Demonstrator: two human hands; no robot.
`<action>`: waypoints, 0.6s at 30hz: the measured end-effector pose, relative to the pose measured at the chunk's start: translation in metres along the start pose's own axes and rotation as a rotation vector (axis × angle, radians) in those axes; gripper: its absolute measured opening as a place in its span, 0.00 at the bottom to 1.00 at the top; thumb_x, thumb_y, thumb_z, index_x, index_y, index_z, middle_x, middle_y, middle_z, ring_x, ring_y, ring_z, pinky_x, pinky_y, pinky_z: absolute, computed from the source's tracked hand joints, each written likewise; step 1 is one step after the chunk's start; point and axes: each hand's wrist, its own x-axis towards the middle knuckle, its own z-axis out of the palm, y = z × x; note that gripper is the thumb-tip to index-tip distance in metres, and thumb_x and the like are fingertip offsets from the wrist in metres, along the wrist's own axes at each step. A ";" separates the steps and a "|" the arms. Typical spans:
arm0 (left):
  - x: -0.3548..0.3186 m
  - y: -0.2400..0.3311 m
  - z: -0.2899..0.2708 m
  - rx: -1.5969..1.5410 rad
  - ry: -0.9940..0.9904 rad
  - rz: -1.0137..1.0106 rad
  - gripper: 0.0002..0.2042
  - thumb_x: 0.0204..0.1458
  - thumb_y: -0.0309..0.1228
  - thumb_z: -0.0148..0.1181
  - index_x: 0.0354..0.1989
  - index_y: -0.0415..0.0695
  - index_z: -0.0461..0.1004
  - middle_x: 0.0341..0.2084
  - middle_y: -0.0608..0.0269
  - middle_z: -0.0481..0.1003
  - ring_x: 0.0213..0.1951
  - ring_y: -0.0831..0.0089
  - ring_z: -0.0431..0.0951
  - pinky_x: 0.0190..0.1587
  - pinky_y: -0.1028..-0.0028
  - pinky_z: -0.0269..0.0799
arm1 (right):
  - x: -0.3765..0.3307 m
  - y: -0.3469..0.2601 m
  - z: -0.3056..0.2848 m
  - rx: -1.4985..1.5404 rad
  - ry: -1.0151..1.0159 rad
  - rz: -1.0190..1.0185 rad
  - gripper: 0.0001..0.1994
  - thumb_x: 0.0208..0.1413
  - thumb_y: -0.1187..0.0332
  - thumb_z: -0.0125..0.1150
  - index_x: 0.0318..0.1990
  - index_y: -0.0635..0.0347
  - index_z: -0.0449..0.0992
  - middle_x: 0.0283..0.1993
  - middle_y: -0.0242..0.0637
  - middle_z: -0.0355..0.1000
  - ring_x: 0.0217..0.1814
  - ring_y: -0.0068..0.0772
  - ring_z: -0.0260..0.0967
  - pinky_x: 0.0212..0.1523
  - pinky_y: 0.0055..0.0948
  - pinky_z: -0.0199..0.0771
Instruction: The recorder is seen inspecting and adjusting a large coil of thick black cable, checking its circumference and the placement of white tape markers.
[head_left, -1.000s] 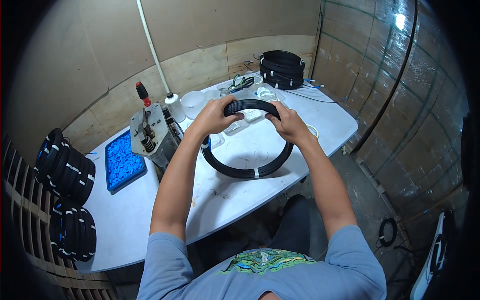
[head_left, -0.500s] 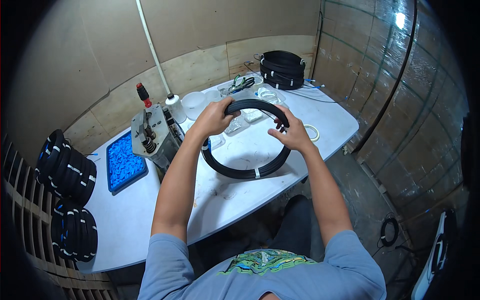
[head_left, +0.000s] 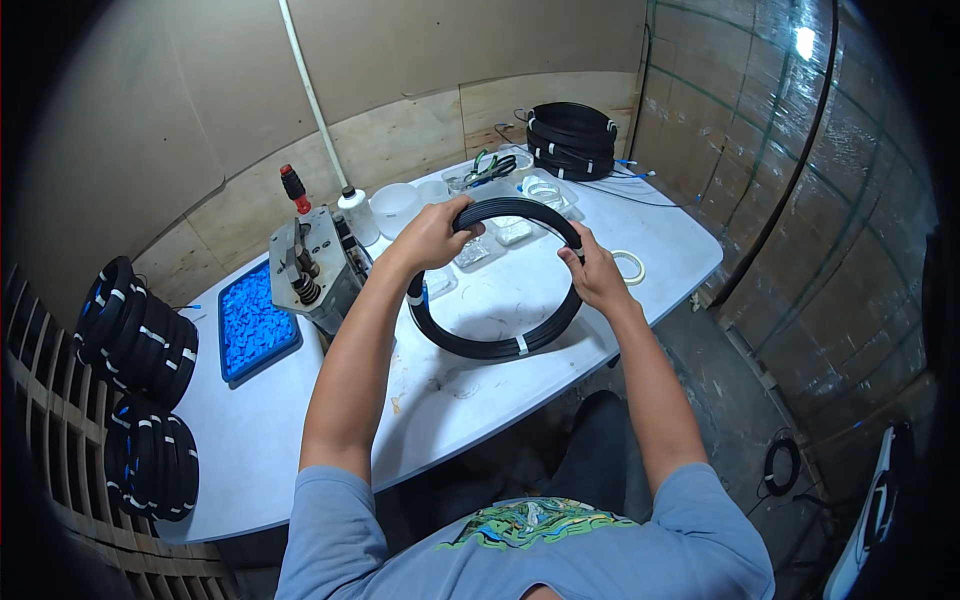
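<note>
A coil of black cable (head_left: 467, 347), bound with bits of white tape, stands tilted over the white table, its lower edge at or just above the tabletop. My left hand (head_left: 437, 235) is closed round the coil's upper left. On the upper right side, my right hand (head_left: 597, 268) grips the same coil, thumb inside the ring and fingers mostly behind it. Just right of that hand lies a roll of cream tape (head_left: 628, 268). Through the ring show clear plastic trays (head_left: 478, 250) with small parts.
A metal bench machine (head_left: 312, 270) with a red-and-black screwdriver (head_left: 294, 188) stands left of centre, beside a blue tray of small blue pieces (head_left: 258, 325). Stacked cable coils (head_left: 570, 142) sit at the far right; more coils (head_left: 140, 330) crowd the left edge. A white bottle (head_left: 356, 213) stands behind.
My right hand has closed onto the coil's right side, where its fingers were spread before. The coil and left hand stay nearly in place; the view has shifted slightly.
</note>
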 end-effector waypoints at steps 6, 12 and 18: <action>-0.003 0.007 -0.004 0.010 -0.028 -0.008 0.10 0.55 0.32 0.60 0.40 0.39 0.71 0.23 0.47 0.73 0.26 0.54 0.72 0.33 0.61 0.65 | 0.018 -0.007 0.000 0.019 -0.011 -0.111 0.20 0.65 0.58 0.54 0.59 0.58 0.62 0.48 0.56 0.73 0.50 0.61 0.72 0.46 0.45 0.73; -0.006 -0.004 -0.002 -0.017 0.021 0.034 0.10 0.55 0.29 0.60 0.42 0.39 0.70 0.20 0.52 0.69 0.23 0.62 0.66 0.30 0.65 0.62 | 0.023 -0.013 0.005 -0.012 0.023 -0.092 0.18 0.65 0.61 0.55 0.57 0.57 0.64 0.38 0.51 0.76 0.40 0.52 0.76 0.40 0.41 0.73; -0.019 -0.008 -0.003 0.040 0.032 -0.072 0.11 0.51 0.30 0.63 0.38 0.38 0.72 0.19 0.53 0.70 0.23 0.62 0.67 0.29 0.65 0.63 | 0.034 -0.033 -0.007 -0.038 -0.086 -0.094 0.16 0.63 0.64 0.57 0.54 0.58 0.67 0.33 0.49 0.76 0.35 0.50 0.76 0.37 0.42 0.71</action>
